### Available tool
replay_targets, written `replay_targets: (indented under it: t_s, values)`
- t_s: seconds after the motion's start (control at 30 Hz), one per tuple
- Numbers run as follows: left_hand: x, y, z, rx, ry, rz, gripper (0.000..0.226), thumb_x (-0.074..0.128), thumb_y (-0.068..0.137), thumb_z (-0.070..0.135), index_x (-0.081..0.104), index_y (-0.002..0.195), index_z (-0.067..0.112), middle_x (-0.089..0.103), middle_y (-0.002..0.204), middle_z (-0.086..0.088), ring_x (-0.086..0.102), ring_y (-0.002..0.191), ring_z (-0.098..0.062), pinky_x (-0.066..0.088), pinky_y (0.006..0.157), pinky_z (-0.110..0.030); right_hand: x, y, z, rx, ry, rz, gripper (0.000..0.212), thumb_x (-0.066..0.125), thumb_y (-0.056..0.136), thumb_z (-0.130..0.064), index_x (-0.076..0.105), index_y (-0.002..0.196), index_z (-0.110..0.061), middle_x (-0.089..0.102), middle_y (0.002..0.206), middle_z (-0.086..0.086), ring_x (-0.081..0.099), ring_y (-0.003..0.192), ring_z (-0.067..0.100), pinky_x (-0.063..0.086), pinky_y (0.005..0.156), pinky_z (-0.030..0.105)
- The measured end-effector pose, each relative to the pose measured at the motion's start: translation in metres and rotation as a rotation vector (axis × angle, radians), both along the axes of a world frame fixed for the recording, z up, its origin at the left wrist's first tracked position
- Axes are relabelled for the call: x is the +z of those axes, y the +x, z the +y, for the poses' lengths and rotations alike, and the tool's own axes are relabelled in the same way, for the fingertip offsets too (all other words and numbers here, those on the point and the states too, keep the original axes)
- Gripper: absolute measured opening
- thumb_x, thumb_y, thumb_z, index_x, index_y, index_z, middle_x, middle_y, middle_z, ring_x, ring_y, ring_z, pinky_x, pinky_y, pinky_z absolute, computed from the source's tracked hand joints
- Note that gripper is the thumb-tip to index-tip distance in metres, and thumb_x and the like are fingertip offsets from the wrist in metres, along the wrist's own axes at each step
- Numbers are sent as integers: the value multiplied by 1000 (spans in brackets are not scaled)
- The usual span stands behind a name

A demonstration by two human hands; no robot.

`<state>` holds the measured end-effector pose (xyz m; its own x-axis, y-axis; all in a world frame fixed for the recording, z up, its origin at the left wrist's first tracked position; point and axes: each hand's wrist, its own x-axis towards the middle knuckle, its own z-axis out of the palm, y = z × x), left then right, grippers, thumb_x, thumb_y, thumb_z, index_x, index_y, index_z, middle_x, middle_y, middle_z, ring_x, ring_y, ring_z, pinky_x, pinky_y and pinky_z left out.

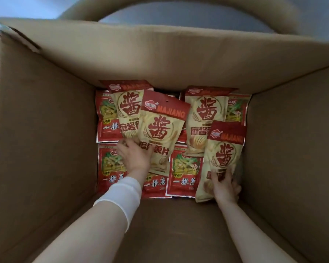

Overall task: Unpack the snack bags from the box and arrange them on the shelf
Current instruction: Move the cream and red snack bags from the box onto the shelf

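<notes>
In the cardboard box (pixel 46 130), the left hand (pixel 134 156) grips the middle Majiang bag (pixel 160 128). The right hand (pixel 224 186) clutches the rightmost Majiang bag (pixel 225 152)

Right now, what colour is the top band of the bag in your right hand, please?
The band is dark red; head view.

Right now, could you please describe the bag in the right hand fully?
The bag is beige, with a red top band reading MAJIANG and a large red character. It looks like sealed, puffy plastic. It lies tilted by the right wall of the box, over red bags; the right hand grips its lower end.
</notes>
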<state>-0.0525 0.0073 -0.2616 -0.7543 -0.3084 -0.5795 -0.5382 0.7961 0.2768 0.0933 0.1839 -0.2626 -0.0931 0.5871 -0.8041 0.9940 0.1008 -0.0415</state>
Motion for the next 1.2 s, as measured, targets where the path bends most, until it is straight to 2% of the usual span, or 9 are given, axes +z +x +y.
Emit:
replay_targets:
  t_s: [0.17,0.3,0.4,0.5,0.67,0.8,0.93,1.03,1.2]
  values:
    - [-5,-6,1,-98,50,6,85,82,66,36,33,130,7,38,132,-17,36,126,-32,36,102,-42,1,3,20,-222,-34,101,99,75,75,-32,10,149,-21,25,153,9,12,142,35,18,114,54]
    - [-5,-16,1,-111,57,-40,84,82,65,41,35,128,10,52,127,-12,50,118,-32,46,94,-45,1,5,28,-203,-10,16,97,85,62,-33,31,140,-10,49,136,16,42,129,36,40,103,51]
    - [3,-20,0,-185,127,-100,67,76,73,40,47,126,10,61,122,-9,56,113,-30,47,90,-36,8,4,27,-237,-110,-5,69,83,65,-32,54,122,-5,60,123,16,57,114,34,48,95,45]
    - [19,-21,-3,-84,372,-146,47,74,78,21,57,119,5,64,119,-11,58,112,-26,43,89,-27,17,2,25,-255,-165,39,56,81,69,-28,59,116,-5,63,120,16,59,109,32,49,94,43]
    - [66,-24,-13,-26,604,-179,45,73,79,15,58,119,6,64,120,-8,58,108,-19,43,91,-26,44,-2,16,-297,-185,145,52,80,71,-25,60,115,-7,64,118,14,60,108,32,48,95,45]
    - [116,-26,-24,-28,728,-73,45,72,80,19,57,121,10,65,116,-2,60,109,-16,49,94,-32,77,1,10,-241,-38,140,39,74,77,-29,64,105,-3,68,107,18,64,99,34,51,86,40]
    - [160,-23,-36,-93,780,-15,41,67,84,19,55,123,11,60,102,9,56,95,-6,45,71,-9,111,5,2,-263,80,134,40,70,82,-30,64,103,3,67,108,21,62,102,37,49,80,37]
    - [180,-18,-48,-127,819,-3,42,66,85,23,55,123,11,60,101,8,54,101,-10,45,86,-24,133,5,-5,-251,160,175,44,67,84,-31,61,106,6,64,112,23,59,105,39,47,81,38]
    - [207,-6,-67,-164,862,18,45,67,83,27,56,124,9,63,111,1,57,108,-16,45,94,-32,177,10,-22,-226,236,332,46,64,85,-35,62,109,5,65,113,22,59,106,38,46,83,38]
